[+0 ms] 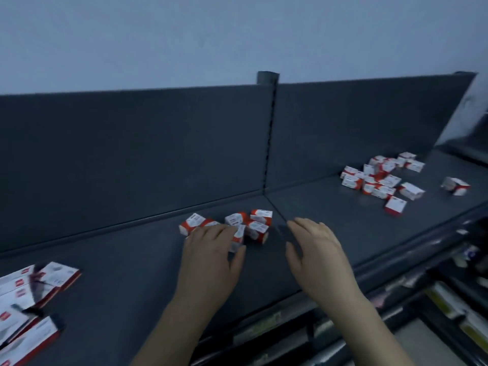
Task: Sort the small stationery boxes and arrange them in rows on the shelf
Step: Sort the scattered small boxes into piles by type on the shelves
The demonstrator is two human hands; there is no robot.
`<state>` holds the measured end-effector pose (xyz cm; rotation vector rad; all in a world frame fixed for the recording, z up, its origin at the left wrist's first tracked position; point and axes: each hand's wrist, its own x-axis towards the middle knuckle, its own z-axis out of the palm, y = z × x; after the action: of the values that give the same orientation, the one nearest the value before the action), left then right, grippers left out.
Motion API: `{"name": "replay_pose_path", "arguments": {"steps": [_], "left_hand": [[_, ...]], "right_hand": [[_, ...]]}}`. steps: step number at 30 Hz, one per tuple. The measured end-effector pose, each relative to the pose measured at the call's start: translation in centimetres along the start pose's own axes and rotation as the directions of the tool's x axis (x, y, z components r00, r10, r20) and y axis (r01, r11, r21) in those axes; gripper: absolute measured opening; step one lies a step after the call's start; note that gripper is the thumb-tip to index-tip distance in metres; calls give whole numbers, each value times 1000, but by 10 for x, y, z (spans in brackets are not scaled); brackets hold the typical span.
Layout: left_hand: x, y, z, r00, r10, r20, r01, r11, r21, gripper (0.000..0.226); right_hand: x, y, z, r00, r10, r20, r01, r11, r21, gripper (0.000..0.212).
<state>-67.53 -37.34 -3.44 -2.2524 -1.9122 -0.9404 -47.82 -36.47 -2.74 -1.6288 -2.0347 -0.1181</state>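
While your left hand [211, 256] rests straight-fingered on the small red-and-white boxes [257, 224] on the shelf [132, 260], your right hand [317, 252] hovers relaxed, empty. Squaring this cluster appears underway; next, fetch from the scattered pile [380, 178].

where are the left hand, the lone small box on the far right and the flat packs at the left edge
left hand [211, 249]: head view, back of the hand
lone small box [456, 184]: head view, its white top face
flat packs [56, 272]: head view, white face of the rearmost pack
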Motion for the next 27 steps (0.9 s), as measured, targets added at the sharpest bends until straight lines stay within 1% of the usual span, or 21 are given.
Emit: {"name": "replay_pose_path", "arguments": {"steps": [3,9,15,17,20,23,27], "left_hand": [[21,44,29,998,53,36,-52,998,-39,29],[68,142,94,995,95,29,-93,993,-70,37],[110,230,157,991,115,63,-106,985,-134,35],[124,249,173,989,122,85,-109,983,-149,37],[147,271,195,986,126,108,-107,980,-166,42],[173,289,217,984,139,113,-116,975,-188,43],[213,309,249,984,148,102,-124,970,-209,37]], "right_hand": [[0,53,-16,998,52,-29,-53,998,-45,35],[11,169,-52,991,120,-54,-125,988,-93,35],[24,272,-87,990,129,-57,-138,974,-179,19],[31,298,-92,986,157,-59,-166,968,-188,19],[43,332,-92,980,193,-39,-197,964,-179,30],[61,364,-88,979,200,-21,-201,966,-164,29],[94,405,-81,973,229,-18,-229,962,-148,29]]}}
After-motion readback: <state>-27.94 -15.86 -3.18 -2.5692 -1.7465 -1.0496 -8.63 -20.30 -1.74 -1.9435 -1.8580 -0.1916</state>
